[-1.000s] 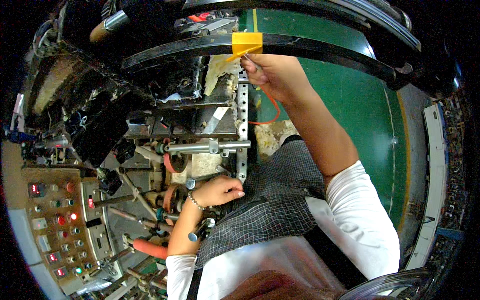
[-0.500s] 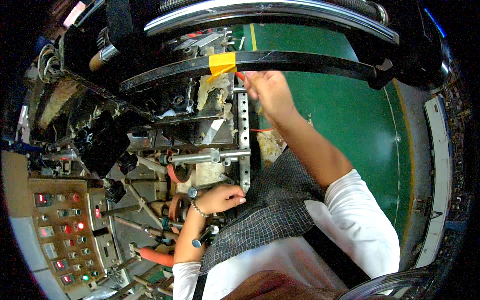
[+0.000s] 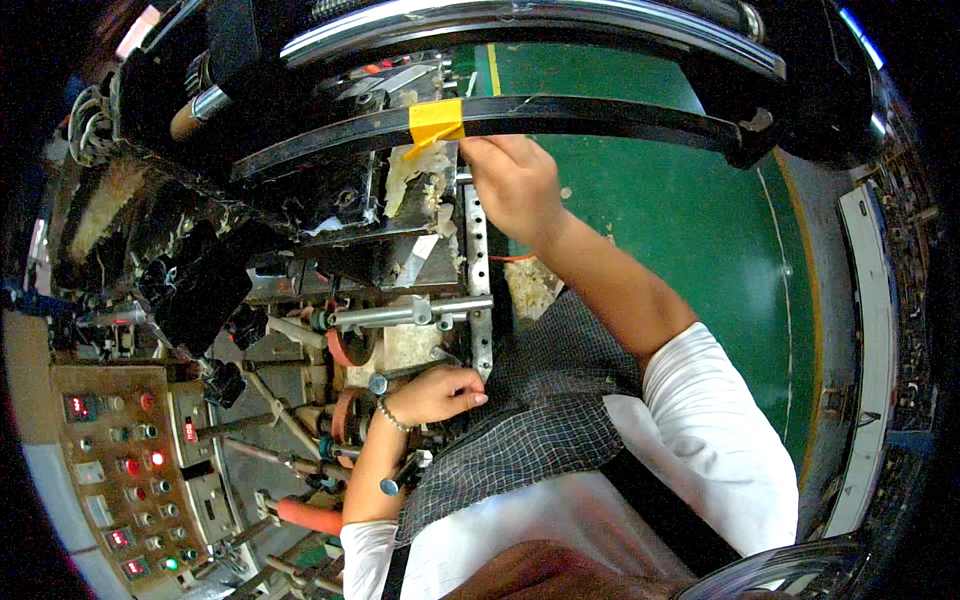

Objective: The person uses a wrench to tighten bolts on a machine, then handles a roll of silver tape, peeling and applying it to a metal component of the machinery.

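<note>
My right hand (image 3: 515, 185) is raised beside a black curved bar (image 3: 600, 115), its bent fingers pressed together. The fingertips sit just under the bar, close to a piece of yellow tape (image 3: 436, 121) wrapped around it. Whatever they pinch is hidden. Below the tape lies a dark metal plate with torn, pale, flaky residue (image 3: 412, 185) on it. My left hand (image 3: 437, 395), with a bead bracelet at the wrist, forms a loose fist near the lower end of a perforated metal rail (image 3: 478, 300); nothing shows in it.
A control panel (image 3: 130, 470) with lit displays and buttons stands at the lower left. A polished roller (image 3: 540, 22) crosses the top. Between panel and hands are rods, a silver bar (image 3: 400, 313) and orange rollers (image 3: 310, 516). Green floor (image 3: 680, 220) lies to the right.
My right hand has moved slightly left and its fingers have turned in toward the tape. The orange-red thing at its fingertips no longer shows. My left hand stays in place, still curled.
</note>
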Action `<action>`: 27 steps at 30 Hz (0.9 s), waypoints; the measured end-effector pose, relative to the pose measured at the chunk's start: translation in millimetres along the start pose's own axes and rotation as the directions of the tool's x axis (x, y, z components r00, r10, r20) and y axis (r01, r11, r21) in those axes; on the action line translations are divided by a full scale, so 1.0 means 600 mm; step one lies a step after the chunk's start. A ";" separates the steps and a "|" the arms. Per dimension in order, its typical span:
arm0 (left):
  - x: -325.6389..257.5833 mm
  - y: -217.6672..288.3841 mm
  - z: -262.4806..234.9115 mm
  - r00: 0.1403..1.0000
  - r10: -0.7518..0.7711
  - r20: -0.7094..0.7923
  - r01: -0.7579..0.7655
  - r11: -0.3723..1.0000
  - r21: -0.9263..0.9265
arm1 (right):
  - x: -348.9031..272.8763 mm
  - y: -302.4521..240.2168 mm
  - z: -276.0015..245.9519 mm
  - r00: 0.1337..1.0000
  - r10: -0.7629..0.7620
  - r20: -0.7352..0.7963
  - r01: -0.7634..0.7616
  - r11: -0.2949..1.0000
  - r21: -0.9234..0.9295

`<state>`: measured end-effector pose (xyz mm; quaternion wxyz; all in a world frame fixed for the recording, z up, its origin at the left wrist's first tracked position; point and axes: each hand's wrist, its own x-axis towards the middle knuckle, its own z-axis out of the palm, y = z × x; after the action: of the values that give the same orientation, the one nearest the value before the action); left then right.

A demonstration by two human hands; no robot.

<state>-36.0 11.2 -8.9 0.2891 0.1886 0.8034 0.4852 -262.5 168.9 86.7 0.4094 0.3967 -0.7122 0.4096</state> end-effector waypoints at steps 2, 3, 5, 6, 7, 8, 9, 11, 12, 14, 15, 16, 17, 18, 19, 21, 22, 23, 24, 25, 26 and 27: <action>0.000 0.002 -0.003 1.000 0.004 0.004 -0.004 1.000 0.010 | -0.045 0.016 0.003 0.997 -0.005 0.082 0.001 0.999 0.049; -0.005 -0.002 -0.002 1.000 0.007 -0.005 -0.007 1.000 0.013 | -0.063 0.019 0.004 0.993 -0.009 0.122 -0.001 0.997 0.082; -0.005 -0.011 0.000 0.999 0.035 -0.034 -0.034 0.999 0.031 | -0.071 0.003 -0.024 0.900 0.390 0.195 -0.434 0.848 0.304; -0.006 -0.015 0.000 0.998 0.055 -0.032 -0.054 0.998 0.045 | -0.075 -0.005 -0.049 0.745 0.567 0.351 -0.667 0.625 0.406; -0.009 -0.018 0.002 0.997 0.070 -0.032 -0.069 0.996 0.056 | -0.078 -0.018 -0.073 0.535 0.665 0.522 -0.836 0.327 0.440; -0.010 -0.019 0.004 0.998 0.062 -0.012 -0.062 0.997 -0.045 | -0.078 -0.035 -0.099 0.502 0.650 0.571 -0.855 0.271 0.443; -0.012 -0.012 0.000 0.995 0.097 0.021 -0.095 0.990 -0.106 | -0.068 -0.054 -0.129 0.470 0.634 0.614 -0.871 0.219 0.440; -0.021 0.018 -0.005 0.973 0.231 -0.024 -0.233 0.965 -0.122 | -0.056 -0.098 -0.168 0.443 0.615 0.652 -0.883 0.175 0.435; -0.031 0.046 -0.019 0.952 0.306 -0.029 -0.307 0.948 -0.085 | -0.049 -0.121 -0.184 0.455 0.610 0.649 -0.878 0.185 0.441; -0.054 0.100 -0.046 0.918 0.378 -0.123 -0.388 0.918 -0.078 | -0.045 -0.145 -0.202 0.503 0.518 0.692 -0.858 0.206 0.470; -0.056 0.116 -0.051 0.909 0.364 -0.201 -0.386 0.919 -0.084 | -0.043 -0.159 -0.203 0.532 0.496 0.686 -0.842 0.223 0.491; -0.058 0.131 -0.054 0.895 0.345 -0.281 -0.383 0.920 -0.088 | -0.043 -0.174 -0.199 0.563 0.466 0.682 -0.822 0.236 0.518; -0.062 0.144 -0.053 0.877 0.330 -0.348 -0.376 0.924 -0.072 | -0.041 -0.188 -0.194 0.594 0.435 0.677 -0.802 0.246 0.545; -0.066 0.157 -0.053 0.855 0.316 -0.412 -0.370 0.927 -0.058 | -0.036 -0.205 -0.189 0.602 0.412 0.684 -0.797 0.254 0.548; -0.070 0.169 -0.053 0.828 0.297 -0.475 -0.360 0.932 -0.045 | -0.032 -0.216 -0.183 0.612 0.381 0.693 -0.790 0.252 0.559; -0.084 0.179 -0.048 0.766 0.215 -0.606 -0.436 0.866 -0.245 | -0.024 -0.236 -0.172 0.618 0.339 0.709 -0.786 0.248 0.566; -0.091 0.184 -0.044 0.719 0.157 -0.676 -0.494 0.801 -0.339 | -0.019 -0.247 -0.168 0.613 0.327 0.719 -0.790 0.245 0.562; -0.099 0.183 -0.052 0.662 0.180 -0.728 -0.505 0.824 -0.256 | -0.014 -0.255 -0.161 0.613 0.317 0.724 -0.790 0.243 0.563; -0.105 0.181 -0.062 0.599 0.208 -0.773 -0.508 0.845 -0.167 | -0.010 -0.264 -0.155 0.615 0.309 0.726 -0.789 0.248 0.563; -0.109 0.180 -0.071 0.542 0.263 -0.798 -0.526 0.847 -0.078 | -0.007 -0.271 -0.150 0.616 0.302 0.727 -0.787 0.253 0.562; -0.115 0.178 -0.079 0.482 0.315 -0.818 -0.533 0.846 0.011 | -0.004 -0.279 -0.145 0.618 0.283 0.733 -0.784 0.287 0.550; -0.119 0.176 -0.090 0.414 0.368 -0.833 -0.530 0.841 0.108 | 0.001 -0.284 -0.140 0.621 0.259 0.740 -0.778 0.321 0.540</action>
<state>-14.1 -18.1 124.4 -0.2499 0.1203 0.7153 0.6415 -87.3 185.3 158.8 -0.2084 0.3686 -0.5974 0.6811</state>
